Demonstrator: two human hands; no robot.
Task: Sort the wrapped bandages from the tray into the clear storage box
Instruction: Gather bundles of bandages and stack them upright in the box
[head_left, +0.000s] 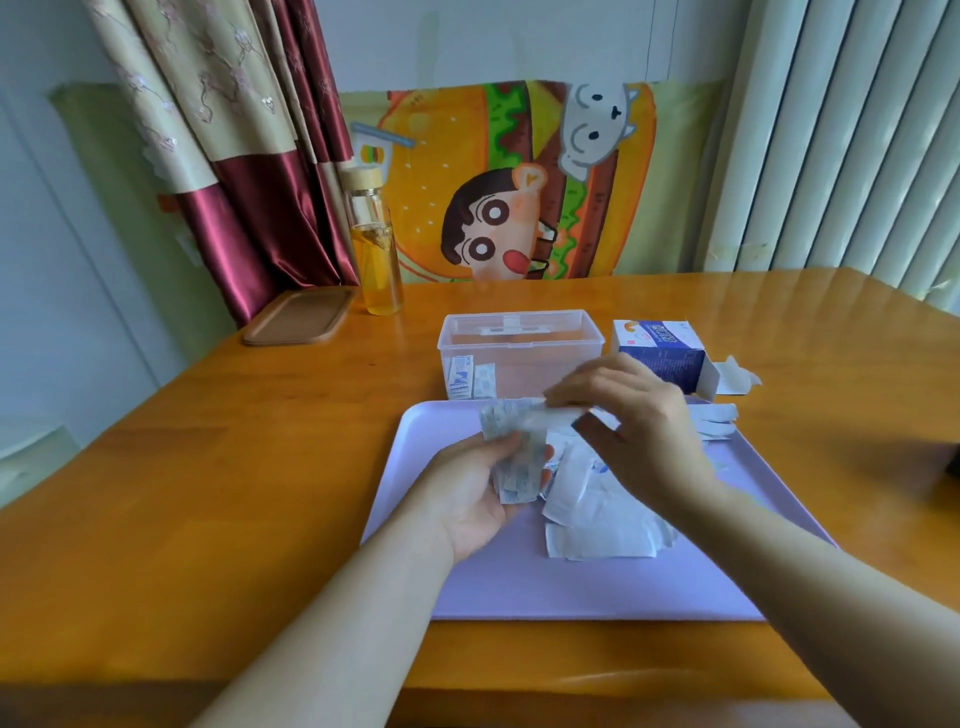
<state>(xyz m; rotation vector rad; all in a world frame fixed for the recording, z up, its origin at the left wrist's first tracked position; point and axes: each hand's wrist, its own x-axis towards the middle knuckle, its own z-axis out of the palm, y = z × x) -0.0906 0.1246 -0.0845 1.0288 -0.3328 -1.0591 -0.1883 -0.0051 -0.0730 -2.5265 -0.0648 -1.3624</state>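
Observation:
A lilac tray (519, 582) lies on the wooden table in front of me, with a loose pile of white wrapped bandages (597, 514) on it. My left hand (478, 493) holds a small stack of wrapped bandages (514, 467) above the tray. Just above that stack, my right hand (639, 431) pinches one wrapped bandage (556, 414) by its end. Behind the tray stands the clear storage box (519, 338), open, with two or three wrapped bandages (467, 379) leaning against its front left wall.
An open blue and white bandage carton (660, 353) sits right of the box with torn paper beside it. At the back left stand a glass bottle of yellow liquid (374, 249) and a brown lid (298, 317). A dark object (950, 457) sits at the right edge.

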